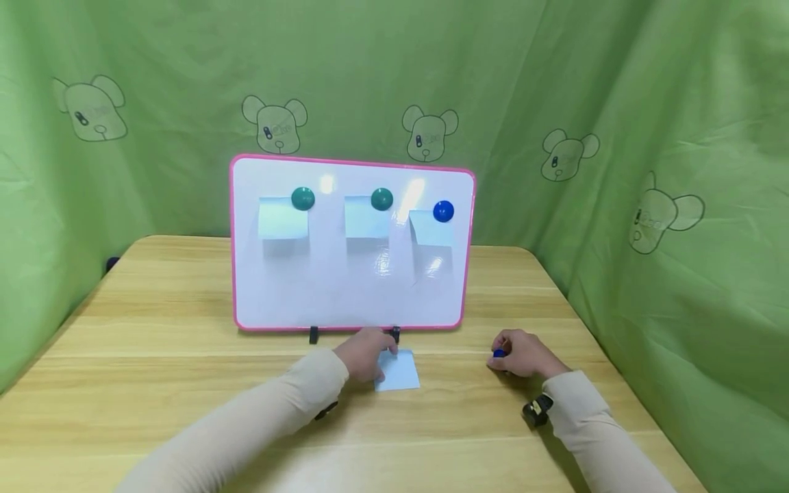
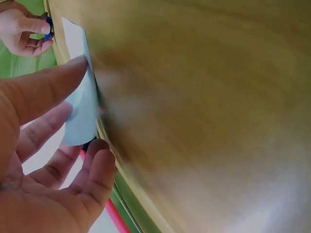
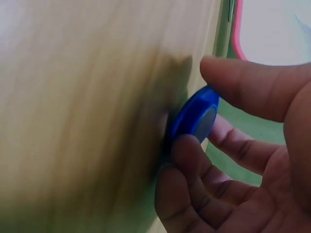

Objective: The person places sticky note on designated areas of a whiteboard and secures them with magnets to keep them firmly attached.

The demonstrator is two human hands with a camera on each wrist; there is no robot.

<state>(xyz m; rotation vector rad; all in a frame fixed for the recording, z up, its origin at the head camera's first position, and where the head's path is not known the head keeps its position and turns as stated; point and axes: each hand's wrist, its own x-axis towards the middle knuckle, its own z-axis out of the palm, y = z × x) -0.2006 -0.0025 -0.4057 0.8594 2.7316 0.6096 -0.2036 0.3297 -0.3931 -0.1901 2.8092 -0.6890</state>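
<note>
Just in front of the whiteboard, my left hand (image 1: 364, 352) pinches a light blue sticky note (image 1: 401, 373) by its left side. In the left wrist view the note (image 2: 81, 116) bends slightly between the thumb and fingers, close to the tabletop. Off to the right, my right hand (image 1: 524, 353) holds a round blue magnet (image 1: 498, 354) low over the table. The right wrist view has this magnet (image 3: 197, 114) tilted between thumb and fingertip, its grey underside partly showing.
A pink-framed whiteboard (image 1: 345, 287) stands on black feet on the wooden table (image 1: 154, 383). Three blue notes hang on it, under two green magnets (image 1: 303, 198) and a blue magnet (image 1: 443, 211). Green curtains (image 1: 696, 308) enclose the back and sides.
</note>
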